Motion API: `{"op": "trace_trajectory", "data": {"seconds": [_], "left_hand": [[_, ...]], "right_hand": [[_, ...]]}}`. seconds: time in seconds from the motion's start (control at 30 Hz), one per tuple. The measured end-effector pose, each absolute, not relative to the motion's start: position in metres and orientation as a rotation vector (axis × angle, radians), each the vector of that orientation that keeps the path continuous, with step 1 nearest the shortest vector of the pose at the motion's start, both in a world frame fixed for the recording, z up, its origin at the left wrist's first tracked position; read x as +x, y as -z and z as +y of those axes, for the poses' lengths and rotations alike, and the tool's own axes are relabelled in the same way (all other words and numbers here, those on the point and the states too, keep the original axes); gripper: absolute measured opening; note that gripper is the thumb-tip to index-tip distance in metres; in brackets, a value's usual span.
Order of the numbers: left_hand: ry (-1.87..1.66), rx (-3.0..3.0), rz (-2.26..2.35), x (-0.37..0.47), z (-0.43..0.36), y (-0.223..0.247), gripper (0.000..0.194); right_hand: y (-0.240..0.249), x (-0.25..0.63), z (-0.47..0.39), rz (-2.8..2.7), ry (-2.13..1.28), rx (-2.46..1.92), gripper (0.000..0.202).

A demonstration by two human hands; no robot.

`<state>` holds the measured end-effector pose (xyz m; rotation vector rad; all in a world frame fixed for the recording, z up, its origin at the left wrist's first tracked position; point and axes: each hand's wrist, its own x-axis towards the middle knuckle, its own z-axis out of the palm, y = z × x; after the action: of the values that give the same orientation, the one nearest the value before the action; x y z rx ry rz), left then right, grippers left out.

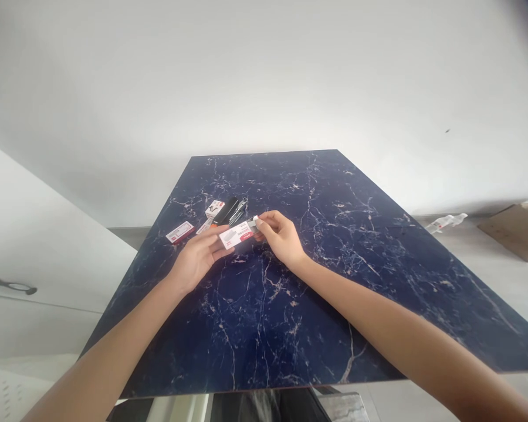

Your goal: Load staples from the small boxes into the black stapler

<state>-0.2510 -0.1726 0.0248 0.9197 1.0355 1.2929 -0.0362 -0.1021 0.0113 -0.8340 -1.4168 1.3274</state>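
Observation:
A small white and red box (236,235) is held above the dark blue marbled table (264,328). My left hand (198,255) grips its left end between thumb and fingers. At its right end, my right hand (284,234) pinches a small grey piece (252,224) that sticks out of the box. Just behind the hands lie a black stapler-like object (226,211) and a dark item with shiny metal parts (239,212). Another white and red box (180,232) rests to the left, and a small white box (215,208) stands behind.
Partly hidden by my left hand is another small white and red packet (203,227). A white wall rises behind the table. At the left is a white cabinet with a dark handle (10,286). On the floor at right are a cardboard box (515,231) and crumpled plastic (446,223).

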Motion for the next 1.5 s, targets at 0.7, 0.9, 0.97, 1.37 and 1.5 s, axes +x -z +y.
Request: {"op": "trace_trajectory", "data": {"seconds": [0.7, 0.9, 0.97, 1.37, 1.5], "left_hand": [[-0.582, 2.058, 1.473, -0.221, -0.211, -0.045, 0.109], [-0.776, 1.955, 1.36, -0.223, -0.207, -0.036, 0.098], [-0.834, 1.985, 1.286, -0.222, -0.205, -0.035, 0.092], [-0.846, 2.301, 1.418, -0.231, -0.196, -0.032, 0.063], [-0.814, 2.258, 1.613, -0.234, -0.192, -0.028, 0.067]], "right_hand": [[-0.025, -0.014, -0.118, -2.244, -1.025, -0.817, 0.022], [-0.026, -0.015, -0.118, -2.145, -1.012, -0.908, 0.016], [-0.026, -0.017, -0.119, -2.104, -1.002, -0.959, 0.012], [-0.014, -0.024, -0.121, -1.684, -1.125, -1.049, 0.011], [-0.011, -0.024, -0.12, -1.609, -1.129, -1.06, 0.012]]}}
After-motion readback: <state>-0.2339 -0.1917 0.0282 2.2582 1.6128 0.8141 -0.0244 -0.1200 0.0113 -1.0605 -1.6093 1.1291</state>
